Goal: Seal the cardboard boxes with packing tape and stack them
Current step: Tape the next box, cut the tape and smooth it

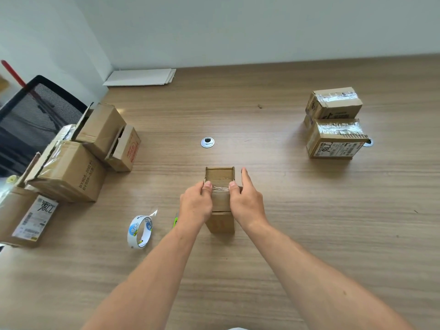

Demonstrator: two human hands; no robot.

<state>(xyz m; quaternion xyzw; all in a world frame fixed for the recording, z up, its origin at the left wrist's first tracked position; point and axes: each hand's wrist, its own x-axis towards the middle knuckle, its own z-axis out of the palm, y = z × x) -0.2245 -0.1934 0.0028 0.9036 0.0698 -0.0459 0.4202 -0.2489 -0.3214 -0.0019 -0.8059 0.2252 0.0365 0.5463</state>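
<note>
Small cardboard box (220, 223) mid wooden table (309, 234), left hand (195, 203) and right hand (247, 203) clasping its sides, thumbs pressing clear tape on top, right forefinger straight, tape roll (140, 231) near left, two taped boxes (333, 136) well apart at right

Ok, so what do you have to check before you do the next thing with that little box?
1. Grip: left hand and right hand both hold the small box: ok.
2. Tape strip pressed down on top: ok.
3. Far end closed: not ok, a flap seems to stand up.
4. Tape roll close by, left of the box: ok.
5. Green cutter blade tucked in: cannot tell, mostly hidden.
6. Sealed stack on the right, top free: ok.
</note>
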